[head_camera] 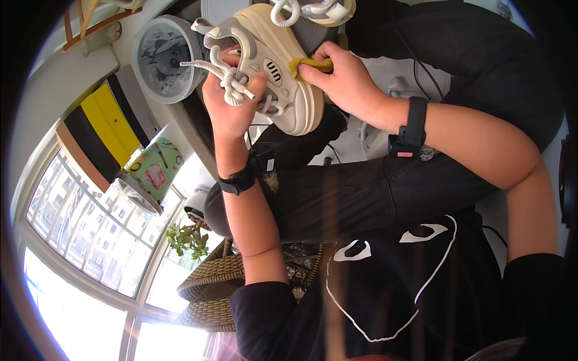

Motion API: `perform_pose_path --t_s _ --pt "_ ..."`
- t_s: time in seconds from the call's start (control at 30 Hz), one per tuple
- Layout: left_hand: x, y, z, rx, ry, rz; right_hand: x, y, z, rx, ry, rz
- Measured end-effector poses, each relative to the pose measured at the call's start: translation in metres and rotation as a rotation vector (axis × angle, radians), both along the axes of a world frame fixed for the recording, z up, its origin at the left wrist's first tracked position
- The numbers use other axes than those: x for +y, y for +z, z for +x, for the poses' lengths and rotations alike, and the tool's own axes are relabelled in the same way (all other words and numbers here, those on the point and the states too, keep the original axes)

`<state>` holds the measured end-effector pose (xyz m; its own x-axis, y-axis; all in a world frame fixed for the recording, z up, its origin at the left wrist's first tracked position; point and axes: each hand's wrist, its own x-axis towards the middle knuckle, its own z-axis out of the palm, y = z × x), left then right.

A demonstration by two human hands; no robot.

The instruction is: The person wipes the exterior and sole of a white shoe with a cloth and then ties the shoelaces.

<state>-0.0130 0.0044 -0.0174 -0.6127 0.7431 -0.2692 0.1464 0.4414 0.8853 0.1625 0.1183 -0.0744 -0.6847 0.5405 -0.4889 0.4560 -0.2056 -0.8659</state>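
Note:
My left hand (235,97) grips a cream and grey sneaker (259,67) by its collar and tongue, with some fingers hidden inside the opening. White rope laces (229,80), tied in a bow, hang over that hand. The sneaker is tilted, its side and thick sole turned up. My right hand (350,79) pinches a folded mustard-yellow cloth (314,67) against the sole's edge. Just beyond, a second sneaker (332,11) with similar rope laces shows at the top edge, partly cut off.
A lidded round container (168,58) stands left of the sneaker. Farther left are a yellow and black panel (110,122) and a green patterned canister (156,167). A potted plant (187,239) and a wicker chair (212,289) sit near the window. Dark cables (422,72) run at right.

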Motion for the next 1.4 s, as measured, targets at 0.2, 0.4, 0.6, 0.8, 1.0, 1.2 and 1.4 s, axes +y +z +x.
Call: perform_pose_path --t_s 0.2,0.4,0.6,0.8,1.0,1.2,1.4 --pt "-0.002 -0.001 -0.004 -0.027 0.013 0.022 -0.012 0.014 0.031 -0.056 0.148 -0.137" --pt "0.003 0.005 0.002 -0.054 0.039 -0.037 -0.031 0.012 0.043 0.02 0.232 -0.089" --pt "-0.002 0.005 -0.001 -0.052 0.058 -0.034 -0.031 0.014 0.041 0.035 0.232 -0.09" --pt "-0.005 0.004 -0.004 -0.07 0.03 -0.046 -0.026 0.012 0.037 0.053 0.208 -0.095" --pt "-0.005 0.002 -0.003 -0.094 0.035 0.031 -0.021 0.009 0.032 0.04 0.172 -0.041" --pt "-0.007 0.0 -0.006 -0.054 -0.041 0.072 -0.017 0.003 0.029 0.107 0.106 0.006" --pt "-0.005 0.0 -0.006 -0.002 -0.071 0.064 -0.018 0.001 0.025 0.101 0.079 0.035"
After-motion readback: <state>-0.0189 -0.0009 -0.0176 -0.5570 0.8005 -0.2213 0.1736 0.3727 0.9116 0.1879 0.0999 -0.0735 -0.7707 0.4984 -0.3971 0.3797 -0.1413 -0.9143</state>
